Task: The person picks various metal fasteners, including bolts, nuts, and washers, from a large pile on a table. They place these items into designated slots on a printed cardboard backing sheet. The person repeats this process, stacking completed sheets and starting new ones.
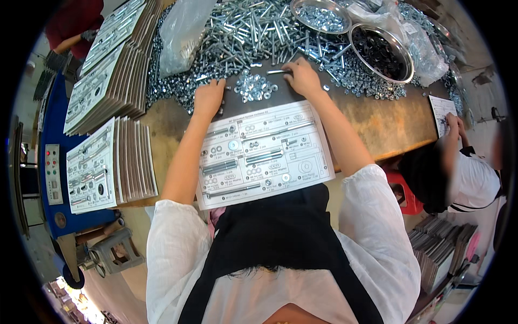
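Your right hand (304, 79), upper centre of the frame, has thumb and fingers pinching the right end of a bolt (275, 72); the bolt lies nearly level over the dark part of the bench (369, 116), free end pointing left. Your left hand (209, 97), left of upper centre, is palm down, fingers bent and close together, tips beside small metal pieces; cannot tell whether it grips anything. Nuts (254, 88) sit in a loose pile between your two hands, near both.

The card (264, 154), white with printed drawings of parts, lies tilted between your forearms at frame centre; its lower edge reaches past the bench toward your black apron (264, 232).

A heap of bolts (253, 32) spreads along the top of the frame; a clear bag (185, 35) rests at its left; at upper right, one bowl (330, 33) of small silver parts stands just beside another bowl (400, 82) of black pieces.

Card stacks (93, 92) lean at upper left and left; at right, a co-worker's hands (457, 127) are at a second card (440, 110); a red stool (413, 198) shows below the bench edge.
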A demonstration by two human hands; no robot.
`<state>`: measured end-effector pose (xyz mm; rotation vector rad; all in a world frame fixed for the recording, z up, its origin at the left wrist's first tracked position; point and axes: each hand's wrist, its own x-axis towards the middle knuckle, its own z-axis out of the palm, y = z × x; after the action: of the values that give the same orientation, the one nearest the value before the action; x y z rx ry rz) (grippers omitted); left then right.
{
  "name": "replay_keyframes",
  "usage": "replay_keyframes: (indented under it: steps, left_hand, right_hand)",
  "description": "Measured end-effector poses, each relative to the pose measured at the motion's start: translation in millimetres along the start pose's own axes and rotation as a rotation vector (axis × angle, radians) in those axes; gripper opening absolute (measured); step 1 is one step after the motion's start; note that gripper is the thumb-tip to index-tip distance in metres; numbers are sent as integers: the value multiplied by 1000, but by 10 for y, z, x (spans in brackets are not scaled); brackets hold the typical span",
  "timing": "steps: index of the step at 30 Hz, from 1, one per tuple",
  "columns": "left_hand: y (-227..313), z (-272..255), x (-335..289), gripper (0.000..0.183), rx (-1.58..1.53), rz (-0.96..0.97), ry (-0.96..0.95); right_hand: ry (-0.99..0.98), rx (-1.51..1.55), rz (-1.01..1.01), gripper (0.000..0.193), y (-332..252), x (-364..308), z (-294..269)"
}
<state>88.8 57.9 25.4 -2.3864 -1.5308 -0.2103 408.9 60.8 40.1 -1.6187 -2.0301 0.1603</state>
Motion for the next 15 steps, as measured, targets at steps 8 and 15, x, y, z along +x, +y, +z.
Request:
replay_keyframes:
  steps: [8,15]
  left_hand:
    - [325,-653,-428,13,-1089,-514,86]
    - [882,-746,-639,14,-932,-203,-136]
  right_hand:
    - [-58,222,66,17,-171,12,-223]
    - [-470,1050,177,10,-56,-447,-391]
